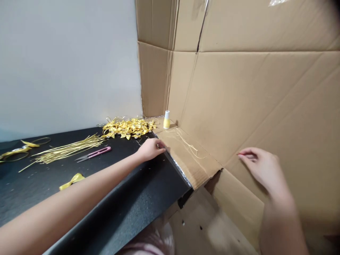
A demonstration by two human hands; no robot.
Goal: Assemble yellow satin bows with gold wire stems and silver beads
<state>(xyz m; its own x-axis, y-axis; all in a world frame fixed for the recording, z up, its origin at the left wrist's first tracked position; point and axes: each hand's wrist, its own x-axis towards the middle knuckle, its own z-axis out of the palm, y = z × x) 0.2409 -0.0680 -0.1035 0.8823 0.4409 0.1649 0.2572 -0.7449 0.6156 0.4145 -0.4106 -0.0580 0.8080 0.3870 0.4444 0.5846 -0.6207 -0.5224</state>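
Observation:
My left hand [151, 149] is over the seam between the black table and the cardboard, its thumb and fingers pinched together. Whatever lies between those fingertips is too small to make out. Out to the right, my right hand [261, 169] is raised in front of the cardboard wall, also in a pinch. A tiny reddish spot shows at its fingertips, and I cannot tell what it is. Loose pale yellow threads [187, 141] lie on the cardboard sheet [183, 157] between the hands. Behind them stands a thread spool [166, 120], white on top and yellow below.
Yellow ribbon bows [127, 127] form a pile at the table's back. Gold wire ties [70, 148] and pink thread snips [94, 154] lie left of my hand. A single yellow bow [72, 180] sits beside my forearm. Tall cardboard [252, 88] walls the right side.

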